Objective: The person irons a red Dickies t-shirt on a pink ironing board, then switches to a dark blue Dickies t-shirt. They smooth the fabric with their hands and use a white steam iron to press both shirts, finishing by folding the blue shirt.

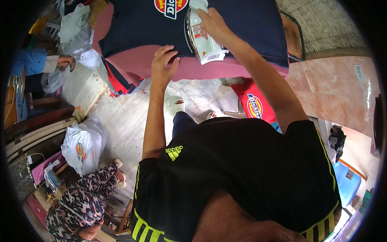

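Observation:
A dark navy T-shirt with a round red and yellow print lies spread on a pink padded ironing board. My right hand grips the handle of a white clothes iron that rests on the shirt, to the right of the print. My left hand lies flat on the shirt's lower hem at the board's near edge, fingers spread, just left of the iron.
Folded garments hang under the board at the left. A red shirt with the same print lies on a stool below right. A stuffed white plastic bag sits on the tiled floor. A person in patterned trousers sits lower left.

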Motion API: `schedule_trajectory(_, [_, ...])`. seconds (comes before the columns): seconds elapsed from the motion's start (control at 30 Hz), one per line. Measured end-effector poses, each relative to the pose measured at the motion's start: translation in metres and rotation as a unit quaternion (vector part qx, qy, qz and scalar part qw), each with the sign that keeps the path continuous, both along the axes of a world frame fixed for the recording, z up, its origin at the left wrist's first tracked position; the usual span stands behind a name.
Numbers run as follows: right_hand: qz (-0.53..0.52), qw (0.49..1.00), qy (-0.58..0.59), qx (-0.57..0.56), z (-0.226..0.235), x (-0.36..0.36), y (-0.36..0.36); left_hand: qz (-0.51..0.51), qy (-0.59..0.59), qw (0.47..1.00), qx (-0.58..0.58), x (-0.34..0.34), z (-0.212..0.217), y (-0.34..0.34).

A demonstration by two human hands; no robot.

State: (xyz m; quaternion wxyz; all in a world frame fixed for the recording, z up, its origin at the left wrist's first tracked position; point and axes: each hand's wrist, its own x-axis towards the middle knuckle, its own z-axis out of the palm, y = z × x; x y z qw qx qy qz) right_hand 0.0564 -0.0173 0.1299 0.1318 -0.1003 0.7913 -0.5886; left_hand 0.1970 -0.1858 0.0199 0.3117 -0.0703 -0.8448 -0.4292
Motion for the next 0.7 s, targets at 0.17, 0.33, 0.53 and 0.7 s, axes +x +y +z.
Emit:
schedule_trajectory(0.17, [-0.031, 0.999, -0.038, -0.009, 0.0, 0.006, -0.017, -0.037, -0.011, 0.998, 0.039, -0.004, 0.0, -0.015])
schedule_trajectory(0.33, [-0.039, 0.997, -0.062, -0.033, 0.003, 0.067, -0.011, -0.051, -0.051, 0.996, 0.058, -0.009, 0.013, -0.026])
schedule_trajectory(0.53, [-0.048, 0.987, 0.092, 0.122, -0.03, 0.039, 0.005, -0.097, -0.156, 0.981, 0.057, -0.025, 0.029, -0.041])
schedule_trajectory(0.7, [-0.15, 0.977, 0.119, 0.096, -0.007, -0.047, -0.019, -0.104, -0.191, 0.971, 0.098, -0.039, 0.053, -0.043])
